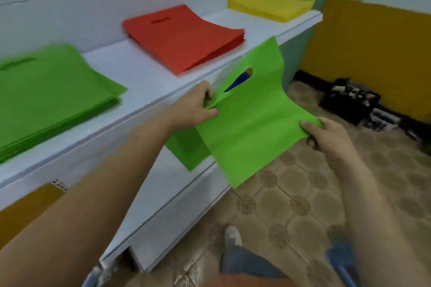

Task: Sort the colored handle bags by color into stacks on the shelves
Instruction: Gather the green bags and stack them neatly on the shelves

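Observation:
A green handle bag (251,123) hangs in the air in front of the white shelf (144,77). My left hand (198,105) pinches its left edge near the handle cut-out. My right hand (326,135) grips its right edge. On the shelf top lie three stacks: green bags (51,91) at the left, red bags (184,37) in the middle, yellow bags (268,3) at the far right. Another green bag (186,149) lies on the lower shelf under the held one. Something blue (240,80) shows through the cut-out.
A dark yellow bag (25,209) lies on the lower shelf at the left. A black box of small items (349,100) sits on the tiled floor by the yellow wall. My legs and a shoe (233,237) are below.

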Tool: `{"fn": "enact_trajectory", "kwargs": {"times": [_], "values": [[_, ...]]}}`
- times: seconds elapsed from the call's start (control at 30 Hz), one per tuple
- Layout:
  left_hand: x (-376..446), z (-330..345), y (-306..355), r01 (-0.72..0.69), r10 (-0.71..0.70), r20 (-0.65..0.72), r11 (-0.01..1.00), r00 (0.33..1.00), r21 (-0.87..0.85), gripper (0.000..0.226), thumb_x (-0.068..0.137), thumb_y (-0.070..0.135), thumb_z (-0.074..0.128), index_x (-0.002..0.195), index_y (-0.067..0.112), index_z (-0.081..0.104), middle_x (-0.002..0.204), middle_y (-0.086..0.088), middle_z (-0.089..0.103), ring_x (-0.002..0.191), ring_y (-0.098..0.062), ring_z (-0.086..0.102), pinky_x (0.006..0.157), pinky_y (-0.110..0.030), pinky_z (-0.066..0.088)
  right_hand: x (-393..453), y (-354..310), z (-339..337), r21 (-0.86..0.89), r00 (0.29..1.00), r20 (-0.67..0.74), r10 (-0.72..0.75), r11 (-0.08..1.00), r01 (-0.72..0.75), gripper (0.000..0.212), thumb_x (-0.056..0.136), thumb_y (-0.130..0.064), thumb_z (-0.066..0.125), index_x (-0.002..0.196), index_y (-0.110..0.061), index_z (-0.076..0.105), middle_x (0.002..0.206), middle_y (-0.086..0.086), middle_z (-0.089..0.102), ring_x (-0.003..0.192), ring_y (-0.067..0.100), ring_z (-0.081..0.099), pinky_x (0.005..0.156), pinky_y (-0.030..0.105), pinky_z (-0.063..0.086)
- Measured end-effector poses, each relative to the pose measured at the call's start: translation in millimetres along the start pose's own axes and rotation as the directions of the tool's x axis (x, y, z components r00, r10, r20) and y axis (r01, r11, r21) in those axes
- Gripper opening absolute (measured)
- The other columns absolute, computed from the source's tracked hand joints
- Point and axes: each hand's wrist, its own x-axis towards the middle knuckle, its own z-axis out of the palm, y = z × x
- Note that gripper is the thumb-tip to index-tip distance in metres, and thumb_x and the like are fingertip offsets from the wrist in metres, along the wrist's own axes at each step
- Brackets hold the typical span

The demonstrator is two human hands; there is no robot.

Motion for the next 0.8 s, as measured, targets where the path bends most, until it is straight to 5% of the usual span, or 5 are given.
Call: {"fn": "enact_trajectory", "kwargs": {"times": [0.17, 0.3, 0.57, 0.7, 0.8], "values": [[28, 80, -60, 0.307, -0.305, 0.040, 0.949, 0.951, -0.076, 0.057, 0.082, 0.023, 0.077, 0.125, 0.015, 0.041, 0.096, 0.001, 0.063, 0.086, -0.021, 0.063, 0.072, -0.028, 0.048, 32, 68, 0, -0.016, 0.990, -0.014, 0.139, 0.990, -0.139, 0.011, 0.099, -0.014, 0.052, 0.093, -0.016, 0.061, 0.059, 0.002, 0.049, 0.037, 0.002, 0.043, 0.039, 0.015, 0.034], [44, 106, -125, 0.483, -0.481, -0.048, 0.866, 0.875, 0.124, 0.047, 0.088, 0.057, 0.061, 0.111, 0.017, 0.064, 0.105, -0.003, 0.069, 0.095, -0.021, 0.064, 0.076, -0.030, 0.046, 79, 113, 33, -0.030, 0.982, 0.018, 0.190, 0.981, -0.190, 0.009, 0.098, -0.009, 0.052, 0.095, -0.011, 0.060, 0.059, 0.008, 0.055, 0.036, 0.003, 0.050, 0.039, 0.016, 0.042], [55, 128, -265, 0.752, -0.751, -0.044, 0.655, 0.658, 0.074, 0.045, 0.092, 0.022, 0.066, 0.131, 0.002, 0.054, 0.124, -0.020, 0.060, 0.109, -0.030, 0.057, 0.087, -0.035, 0.045, 197, 197, 134, -0.136, 0.940, 0.220, 0.262, 0.962, -0.237, 0.019, 0.099, -0.008, 0.047, 0.090, -0.009, 0.063, 0.058, 0.013, 0.062, 0.046, 0.019, 0.059, 0.048, 0.028, 0.050], [54, 132, -315, 0.834, -0.821, -0.173, 0.551, 0.545, 0.014, 0.037, 0.085, 0.012, 0.072, 0.120, 0.000, 0.065, 0.111, -0.023, 0.067, 0.102, -0.038, 0.064, 0.086, -0.041, 0.050, 233, 230, 190, -0.297, 0.910, 0.334, 0.245, 0.944, -0.145, 0.016, 0.099, -0.015, 0.050, 0.101, -0.011, 0.065, 0.068, 0.002, 0.060, 0.036, -0.004, 0.053, 0.043, 0.008, 0.038], [53, 137, -350, 0.880, -0.882, -0.262, 0.442, 0.391, -0.174, 0.034, 0.078, 0.015, 0.077, 0.110, 0.005, 0.071, 0.101, -0.018, 0.072, 0.095, -0.034, 0.068, 0.083, -0.041, 0.054, 259, 255, 227, -0.316, 0.885, 0.356, 0.301, 0.930, -0.189, 0.017, 0.098, -0.013, 0.053, 0.112, -0.009, 0.063, 0.088, 0.008, 0.062, 0.036, -0.002, 0.055, 0.040, 0.011, 0.042]]}}
